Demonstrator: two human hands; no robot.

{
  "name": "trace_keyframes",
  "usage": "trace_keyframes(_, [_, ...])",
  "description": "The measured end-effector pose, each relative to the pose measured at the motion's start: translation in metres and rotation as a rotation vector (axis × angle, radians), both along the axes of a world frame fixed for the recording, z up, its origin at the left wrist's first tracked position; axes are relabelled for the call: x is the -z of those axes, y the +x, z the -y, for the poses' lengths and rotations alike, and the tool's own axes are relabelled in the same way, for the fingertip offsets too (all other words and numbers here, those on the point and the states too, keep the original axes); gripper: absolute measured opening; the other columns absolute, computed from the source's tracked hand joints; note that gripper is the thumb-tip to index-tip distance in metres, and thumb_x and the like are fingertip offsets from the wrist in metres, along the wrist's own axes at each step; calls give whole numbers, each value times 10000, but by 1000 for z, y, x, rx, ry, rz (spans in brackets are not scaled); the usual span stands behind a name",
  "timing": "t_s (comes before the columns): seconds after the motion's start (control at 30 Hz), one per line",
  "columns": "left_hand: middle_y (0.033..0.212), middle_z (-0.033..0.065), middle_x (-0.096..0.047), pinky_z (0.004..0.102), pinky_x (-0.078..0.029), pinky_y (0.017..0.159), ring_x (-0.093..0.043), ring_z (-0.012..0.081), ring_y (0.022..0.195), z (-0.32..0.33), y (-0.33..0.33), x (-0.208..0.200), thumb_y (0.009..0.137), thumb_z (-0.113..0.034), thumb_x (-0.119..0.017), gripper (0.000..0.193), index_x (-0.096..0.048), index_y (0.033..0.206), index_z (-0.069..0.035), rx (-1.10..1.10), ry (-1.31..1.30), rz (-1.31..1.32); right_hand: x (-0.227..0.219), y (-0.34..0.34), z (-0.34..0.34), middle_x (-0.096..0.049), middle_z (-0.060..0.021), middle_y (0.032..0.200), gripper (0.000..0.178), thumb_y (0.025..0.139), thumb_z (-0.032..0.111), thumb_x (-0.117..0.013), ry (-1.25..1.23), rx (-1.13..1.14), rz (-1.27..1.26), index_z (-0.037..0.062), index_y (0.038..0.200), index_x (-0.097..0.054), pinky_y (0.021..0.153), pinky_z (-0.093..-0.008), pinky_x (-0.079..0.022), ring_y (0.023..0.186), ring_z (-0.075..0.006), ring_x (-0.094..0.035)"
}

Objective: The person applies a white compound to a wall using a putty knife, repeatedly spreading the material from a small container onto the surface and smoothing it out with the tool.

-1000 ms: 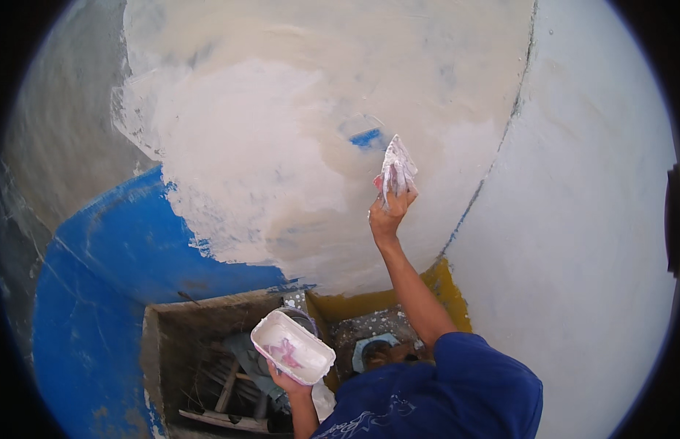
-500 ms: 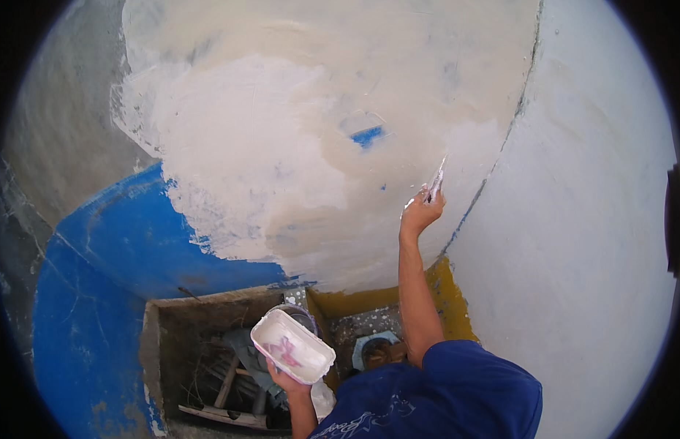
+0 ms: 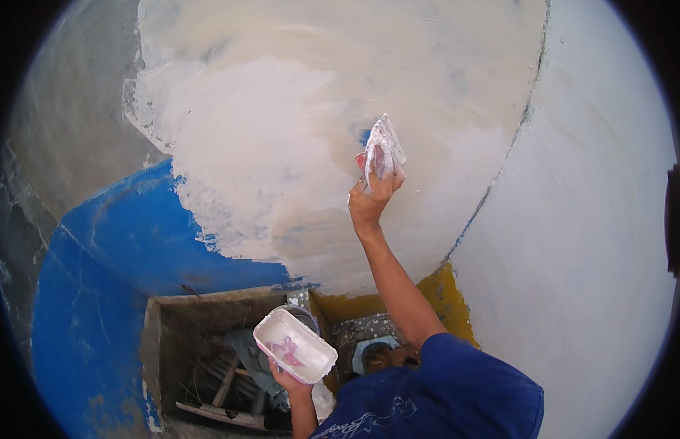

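My right hand point(image 3: 372, 201) is raised to the wall, its fingers closed round a putty knife point(image 3: 384, 143). White filler smears the blade and the hand, and a bit of red shows at the tool's left side. The blade is over a small bare blue patch point(image 3: 364, 136) in the cream-and-white coated wall point(image 3: 245, 110). Lower down, my left hand point(image 3: 287, 381) grips a white rectangular plastic tub point(image 3: 316, 338) from below and the side. The tub is tilted, with pinkish-white filler smeared inside. Most of the left fingers are hidden behind it.
Blue paint point(image 3: 121, 234) covers the lower left wall, beside bare grey cement point(image 3: 69, 124). A whitish wall point(image 3: 574, 219) meets the coated one at a cracked corner on the right. Below are a concrete-edged recess point(image 3: 151, 344) holding sticks and cloth, and a yellow-painted ledge point(image 3: 450, 293).
My right hand has moved left and up from near the right corner, bringing the putty knife over the blue patch, its blade turned broad side into view. My left hand and the tub barely moved.
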State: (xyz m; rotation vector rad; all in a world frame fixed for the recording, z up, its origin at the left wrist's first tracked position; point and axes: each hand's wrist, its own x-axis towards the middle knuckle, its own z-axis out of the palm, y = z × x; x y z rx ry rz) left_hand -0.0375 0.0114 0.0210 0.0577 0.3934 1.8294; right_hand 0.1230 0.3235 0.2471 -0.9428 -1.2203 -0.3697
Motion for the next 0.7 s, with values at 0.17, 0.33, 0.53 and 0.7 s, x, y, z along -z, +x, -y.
trace_keyframes(0.17, [1445, 113, -453, 595, -353, 1085, -446, 368, 1315, -1, 2, -2, 930, -541, -421, 680, -365, 1480, -147, -20, -10, -20, 48, -50, 20, -538, -184, 1347, 607, 712, -103, -582, -91, -308, 271, 99, 1282, -636, 1024, -476, -292, 1248, -399, -403])
trace_keyframes(0.33, [1463, 108, -436, 593, -341, 1094, -438, 368, 1324, 3, -5, 1, 935, -539, -407, 676, -357, 1488, -153, -23, -9, -27, 28, -5, 62, -631, -139, 1242, 501, 726, -132, -610, -5, -578, 155, 40, 1194, -671, 958, -422, -427, 1084, -344, -561])
trace_keyframes(0.53, [1479, 103, -420, 583, -327, 1106, -422, 362, 1342, 3, -2, 5, 936, -550, -396, 680, -347, 1495, -165, -13, -2, 15, -54, 85, 14, -640, -130, 1179, 449, 775, -155, -570, 107, -64, -38, -13, 1193, -653, 894, -388, -468, 1076, -325, -540])
trace_keyframes(0.7, [1477, 104, -422, 583, -331, 1104, -430, 360, 1334, 3, -2, 7, 937, -555, -389, 682, -347, 1494, -164, -19, 0, 2, -32, 14, 16, -550, -155, 1323, 638, 652, -142, -558, 50, -137, 208, 35, 1261, -630, 1070, -476, -344, 1261, -389, -442])
